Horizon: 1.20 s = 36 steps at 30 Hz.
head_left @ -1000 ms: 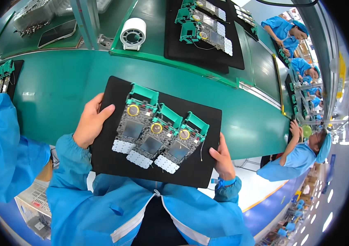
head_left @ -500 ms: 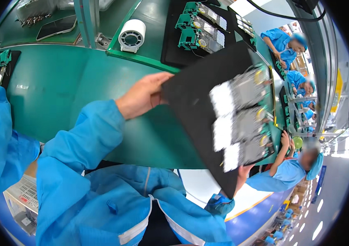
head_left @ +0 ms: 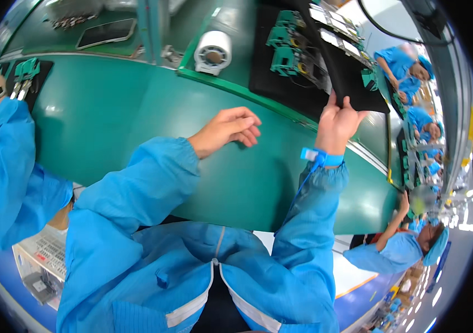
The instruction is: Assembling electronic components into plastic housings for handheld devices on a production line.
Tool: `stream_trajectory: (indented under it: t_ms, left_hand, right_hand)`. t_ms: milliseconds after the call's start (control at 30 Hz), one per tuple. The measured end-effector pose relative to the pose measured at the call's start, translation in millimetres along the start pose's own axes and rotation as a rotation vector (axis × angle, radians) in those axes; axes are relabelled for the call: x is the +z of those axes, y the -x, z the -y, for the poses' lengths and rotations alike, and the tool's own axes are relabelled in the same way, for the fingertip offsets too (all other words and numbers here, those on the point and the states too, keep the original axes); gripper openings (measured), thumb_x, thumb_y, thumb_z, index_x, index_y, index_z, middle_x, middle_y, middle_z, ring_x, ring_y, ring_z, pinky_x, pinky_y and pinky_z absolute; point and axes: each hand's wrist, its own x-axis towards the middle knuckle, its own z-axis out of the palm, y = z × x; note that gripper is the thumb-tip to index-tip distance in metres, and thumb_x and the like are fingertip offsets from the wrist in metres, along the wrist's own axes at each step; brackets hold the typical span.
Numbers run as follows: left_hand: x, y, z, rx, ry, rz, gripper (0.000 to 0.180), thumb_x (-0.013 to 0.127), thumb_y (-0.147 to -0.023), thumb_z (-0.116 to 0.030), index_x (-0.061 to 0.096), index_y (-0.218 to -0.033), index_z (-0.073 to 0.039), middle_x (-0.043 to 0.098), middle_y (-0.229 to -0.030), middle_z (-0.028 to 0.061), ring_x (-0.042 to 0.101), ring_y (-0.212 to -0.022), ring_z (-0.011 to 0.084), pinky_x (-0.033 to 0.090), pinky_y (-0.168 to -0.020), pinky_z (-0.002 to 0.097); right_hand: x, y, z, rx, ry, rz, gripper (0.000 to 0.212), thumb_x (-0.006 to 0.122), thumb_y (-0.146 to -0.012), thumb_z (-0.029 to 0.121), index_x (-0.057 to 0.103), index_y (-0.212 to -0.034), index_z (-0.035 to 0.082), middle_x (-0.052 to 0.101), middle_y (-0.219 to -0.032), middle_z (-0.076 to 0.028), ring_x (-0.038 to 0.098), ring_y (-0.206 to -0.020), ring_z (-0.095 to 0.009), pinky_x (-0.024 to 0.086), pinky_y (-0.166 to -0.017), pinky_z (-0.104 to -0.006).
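Worktop (head_left: pixel 97 116) reads as smooth green sheet, semi-gloss, with soft light patches at left; at far right, the tilted board (head_left: pixel 324 53) and the mat (head_left: pixel 262 80) behind it are matt black, texture too blurred to tell. Moulded green brackets (head_left: pixel 285 61) on the mat look like plastic with a low sheen, the far white cylindrical unit (head_left: pixel 217 41) like smooth satin plastic, and the phone (head_left: pixel 106 34) at far left has a dark, glossy, glass-like face. Near side: work jacket (head_left: pixel 142 280) of creased, matt blue cloth.
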Motion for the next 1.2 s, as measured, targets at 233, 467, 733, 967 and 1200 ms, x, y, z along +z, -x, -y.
stream_trajectory:
  t_ms: [233,467,733,967,1200]
  left_hand:
    - [4.5,-4.9,-2.2,0.039,-0.019,-0.030,0.036,0.056,-0.102,-0.029,0.055,-0.117,0.004,0.064,-0.103,0.0158,0.066,-0.090,0.0216,0.054,-0.081,0.0333]
    - [8.4,-4.5,0.5,0.076,-0.137,-0.039,0.031,0.056,-0.101,-0.028,0.060,-0.113,0.000,0.066,-0.099,0.0101,0.063,-0.083,0.0157,0.051,-0.072,0.0287]
    - [9.2,-1.4,-0.9,0.054,-0.172,-0.044,0.029,0.057,-0.100,-0.026,0.060,-0.113,0.000,0.067,-0.099,0.0102,0.063,-0.084,0.0156,0.050,-0.073,0.0287]
    - [8.9,-0.1,-4.8,0.031,-0.205,-0.045,0.028,0.059,-0.098,-0.022,0.059,-0.114,0.001,0.066,-0.100,0.0109,0.062,-0.086,0.0155,0.050,-0.077,0.0291]
    - [13.0,8.0,-13.6,0.025,-0.224,-0.065,0.025,0.062,-0.097,-0.018,0.059,-0.114,0.001,0.066,-0.100,0.0105,0.063,-0.086,0.0154,0.051,-0.078,0.0298]
  right_hand:
    - [17.2,-7.3,-44.4,-0.020,0.024,0.196,0.054,0.045,-0.103,0.003,0.019,-0.148,0.019,0.041,-0.143,-0.019,0.054,-0.119,-0.040,0.048,-0.099,-0.0640]
    - [-65.9,-0.5,-15.0,0.168,0.439,0.354,0.030,0.056,-0.102,0.018,0.051,-0.127,0.002,0.063,-0.097,-0.010,0.060,-0.076,-0.019,0.050,-0.068,-0.0316]
    - [-131.6,41.4,-15.4,0.143,0.768,0.513,0.019,0.055,-0.101,0.011,0.060,-0.114,-0.002,0.060,-0.084,-0.007,0.054,-0.066,-0.011,0.046,-0.059,-0.0239]
    - [-123.3,49.6,-16.0,0.076,0.802,0.658,0.014,0.056,-0.100,0.008,0.062,-0.109,-0.001,0.062,-0.083,-0.005,0.056,-0.068,-0.010,0.046,-0.060,-0.0230]
    - [-127.4,46.7,-20.5,0.073,0.844,0.695,0.014,0.057,-0.099,0.007,0.062,-0.110,-0.001,0.062,-0.083,-0.004,0.052,-0.064,-0.007,0.041,-0.057,-0.0198]
